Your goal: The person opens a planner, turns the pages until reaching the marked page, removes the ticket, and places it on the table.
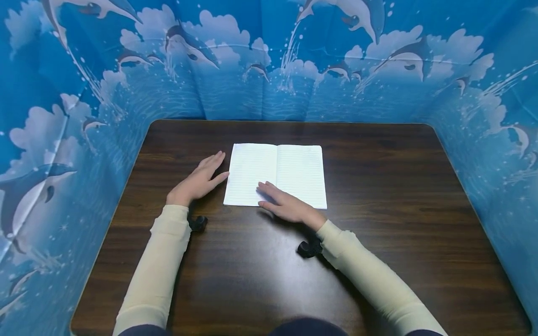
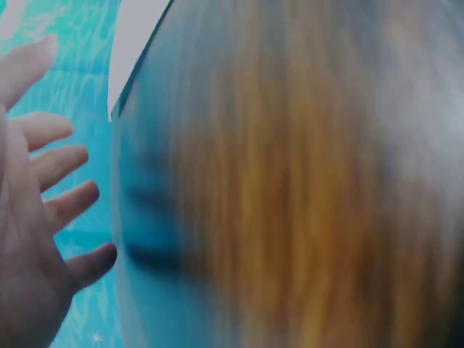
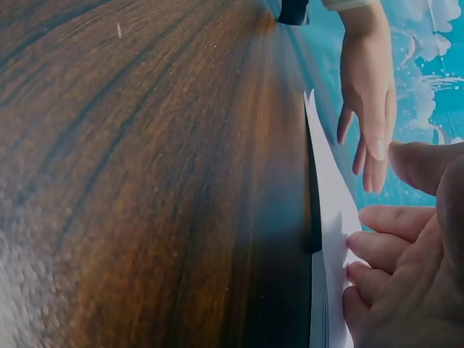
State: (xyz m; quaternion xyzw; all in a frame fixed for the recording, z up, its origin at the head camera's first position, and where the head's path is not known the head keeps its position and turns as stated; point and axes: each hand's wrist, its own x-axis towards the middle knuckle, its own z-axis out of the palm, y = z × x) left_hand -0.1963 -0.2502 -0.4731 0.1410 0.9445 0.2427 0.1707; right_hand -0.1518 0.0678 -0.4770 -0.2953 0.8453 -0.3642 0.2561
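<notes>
Notebook point(image 1: 299, 170) lay spread open on the table point(image 1: 386, 186), lined pages up. Left hand point(image 1: 198, 182) was beside its left edge, fingers extended, holding nothing. Right hand point(image 1: 290, 206) was over the lower pages, fingertips at the left one, fingers extended, grip empty.

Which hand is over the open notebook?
The right hand: it extends across the near edge of the notebook. The left hand is beside the notebook's left edge instead.
</notes>
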